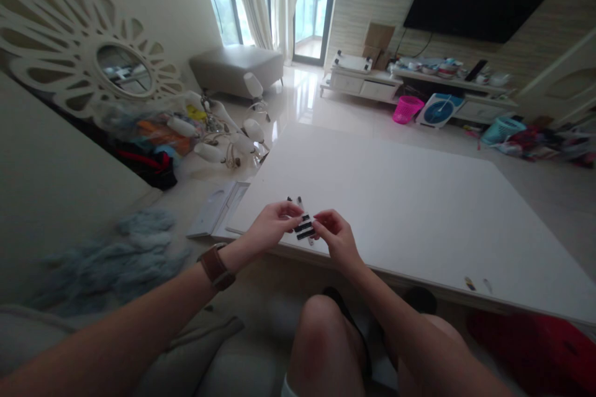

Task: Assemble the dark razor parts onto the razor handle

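Observation:
Between my two hands is a small flat white piece with black bars across it (305, 227), held over the near edge of the white table (395, 198). My left hand (280, 218) has its thumb and fingers closed at the piece's left side. At its right side, my right hand (333, 229) pinches it with thumb and forefinger. Just beyond lies a thin pale stick-like item with a dark end (299, 201), partly hidden by the hands and the piece. Its kind is too small to make out.
Two small slim items (470, 283) lie near the table's front right edge. An open flat white box (218, 208) sits left of the table. A chandelier with white shades (233, 139) lies on the floor behind it. My knees are below the table's front edge.

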`<action>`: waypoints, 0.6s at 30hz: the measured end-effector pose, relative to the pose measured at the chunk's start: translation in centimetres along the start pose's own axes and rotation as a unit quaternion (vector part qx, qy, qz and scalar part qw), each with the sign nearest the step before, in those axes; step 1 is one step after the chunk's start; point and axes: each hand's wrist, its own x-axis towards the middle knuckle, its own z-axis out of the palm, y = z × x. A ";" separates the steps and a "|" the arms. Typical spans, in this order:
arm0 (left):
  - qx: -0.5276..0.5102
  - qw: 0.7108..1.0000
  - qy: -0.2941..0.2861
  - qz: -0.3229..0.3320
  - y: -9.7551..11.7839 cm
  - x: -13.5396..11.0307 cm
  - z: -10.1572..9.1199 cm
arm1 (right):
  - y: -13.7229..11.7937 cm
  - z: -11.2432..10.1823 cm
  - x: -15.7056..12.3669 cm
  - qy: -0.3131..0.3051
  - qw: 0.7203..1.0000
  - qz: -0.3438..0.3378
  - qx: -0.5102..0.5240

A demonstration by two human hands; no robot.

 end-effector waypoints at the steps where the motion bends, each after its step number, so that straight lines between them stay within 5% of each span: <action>1: 0.010 1.000 -0.001 0.004 0.0 0.0 0.0 | 0.0 -0.1 0.1 -0.004 1.000 -0.004 0.000; 10: -0.072 0.996 -0.023 -0.047 0.1 -0.7 0.8 | 0.0 0.9 0.1 0.030 0.993 -0.083 -0.083; 14: -0.059 0.997 -0.027 -0.029 -0.3 -0.6 0.9 | -0.6 0.8 -0.1 0.029 0.950 -0.200 -0.237; 18: -0.007 0.999 -0.036 -0.002 -0.6 -0.6 0.8 | -0.7 0.7 -0.4 0.024 0.932 -0.226 -0.282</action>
